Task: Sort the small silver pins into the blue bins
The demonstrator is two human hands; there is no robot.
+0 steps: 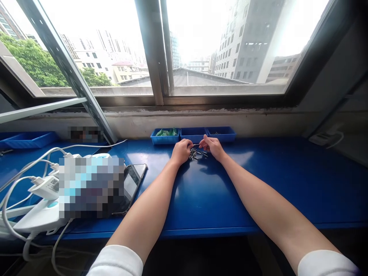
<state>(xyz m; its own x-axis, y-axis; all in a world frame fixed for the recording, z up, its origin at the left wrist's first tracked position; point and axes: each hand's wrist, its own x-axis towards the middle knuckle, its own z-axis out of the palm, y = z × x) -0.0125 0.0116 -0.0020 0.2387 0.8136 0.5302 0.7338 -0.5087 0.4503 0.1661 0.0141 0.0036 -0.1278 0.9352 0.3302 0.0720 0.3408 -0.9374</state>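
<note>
Fingertips of the left hand [181, 151] and right hand [209, 147] are pinching a thin metal pin [196, 145] from either end, both hands hovering just above a heap of dark metal pins [197, 154]; that heap is lying on a blue workbench [258, 184], with three blue plastic trays [193, 134] standing just behind it.

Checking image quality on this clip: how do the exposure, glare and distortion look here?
Head view: the window is blown out white, glare shines on the blue bench top, the wide lens bends the window frame, and a pixelated mosaic covers the left.
</note>
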